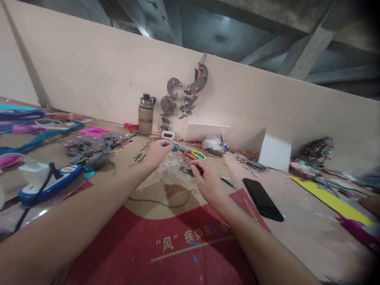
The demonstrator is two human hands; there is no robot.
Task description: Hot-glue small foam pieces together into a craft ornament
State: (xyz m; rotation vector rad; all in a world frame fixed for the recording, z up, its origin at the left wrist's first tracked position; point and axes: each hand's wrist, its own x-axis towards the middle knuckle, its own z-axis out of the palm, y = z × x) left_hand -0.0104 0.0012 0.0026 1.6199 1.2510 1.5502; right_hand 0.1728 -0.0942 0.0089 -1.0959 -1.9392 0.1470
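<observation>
**Bent fingers, scissors close by**

My left hand is narrow, fingertips together; my right hand curls loosely. I cannot tell whether either holds anything (a fine thread would be lost at this size). The scissors lie on the printed cardboard just beyond my right fingertips; a careless brush there could shove them into the clutter. A sweeping wrist might snag the dark cord. The scissors' loops sit side by side, their blade direction unclear; the cord's long axis runs left to right.
</observation>
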